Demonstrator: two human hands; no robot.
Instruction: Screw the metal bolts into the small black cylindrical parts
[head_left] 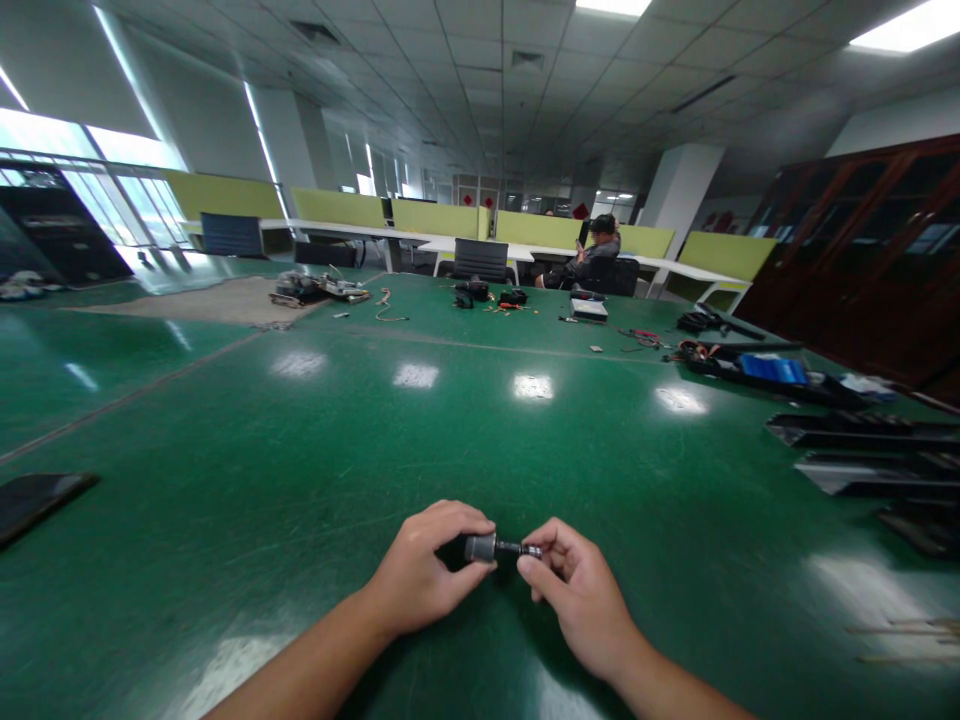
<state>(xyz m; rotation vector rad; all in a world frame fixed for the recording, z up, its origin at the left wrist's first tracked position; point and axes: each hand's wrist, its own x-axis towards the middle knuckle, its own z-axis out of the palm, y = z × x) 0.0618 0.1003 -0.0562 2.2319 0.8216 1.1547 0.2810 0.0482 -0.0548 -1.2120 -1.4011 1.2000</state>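
Low over the green table (360,440), in front of me, my two hands hold a small dark piece between them. My left hand (435,565) is closed on a short dark grey block (481,548), thumb below and fingers above it. A thin dark rod (508,547) sticks out of the block's right side. My right hand (574,585) pinches the thicker, ribbed metal end (531,551) of this rod between thumb and fingers. The rod lies roughly level and meets the block. What exactly the piece is, I cannot make out.
A dark flat device (41,500) lies at the left edge. Metal channels (862,470), a black tray (750,375) and thin sticks (907,630) are at the right. Tools and parts (472,292) lie across the far side. Beyond, a person (596,255) sits by partitioned desks.
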